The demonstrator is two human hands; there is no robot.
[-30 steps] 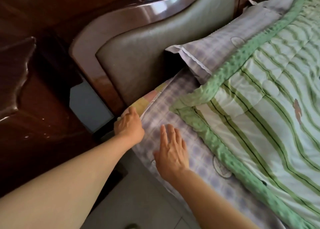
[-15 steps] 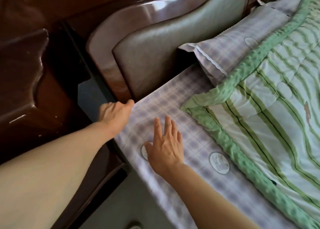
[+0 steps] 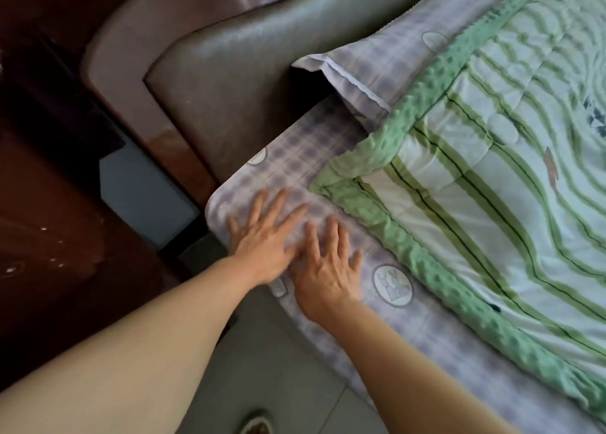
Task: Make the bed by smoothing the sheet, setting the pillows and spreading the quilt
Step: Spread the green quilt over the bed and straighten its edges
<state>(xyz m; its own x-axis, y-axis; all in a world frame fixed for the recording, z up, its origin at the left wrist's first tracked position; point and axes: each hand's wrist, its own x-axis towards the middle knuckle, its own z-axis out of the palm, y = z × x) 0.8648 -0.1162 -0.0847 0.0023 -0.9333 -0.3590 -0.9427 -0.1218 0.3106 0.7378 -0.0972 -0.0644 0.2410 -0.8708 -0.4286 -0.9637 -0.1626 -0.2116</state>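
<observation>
Floor: grey tile [image 3: 282, 361] lies nearest, below both forearms; a dark blurred shape at the bottom edge cannot be made out.
Right hand: right hand [image 3: 328, 269] lies palm down on the sheet [image 3: 436, 332], fingers [image 3: 333, 237] straight and spread, gripping nothing; flat contact suits pressing cloth smooth.
Left hand: left hand [image 3: 262, 237] rests just beside the right, thumbs nearly touching, fingers likewise released and fanned over the sheet's corner, likely to hold it flat where it turns over the mattress edge.
Sheet: lilac check with round picture patches, under both palms and running on past the fingertips to the headboard; it looks smooth here, so this step seems close to done.
Quilt: green-bordered striped quilt [image 3: 492, 204] begins just right of the fingers, already spread, its corner stopping short so the sheet stays reachable.
Pillow: pillow [image 3: 393, 60] sits beyond the fingertips, against the headboard [image 3: 229, 83], partly under the quilt's edge.
Nightstand: dark wooden nightstand [image 3: 49, 220] stands left of the fingers, apart from the bed.
</observation>
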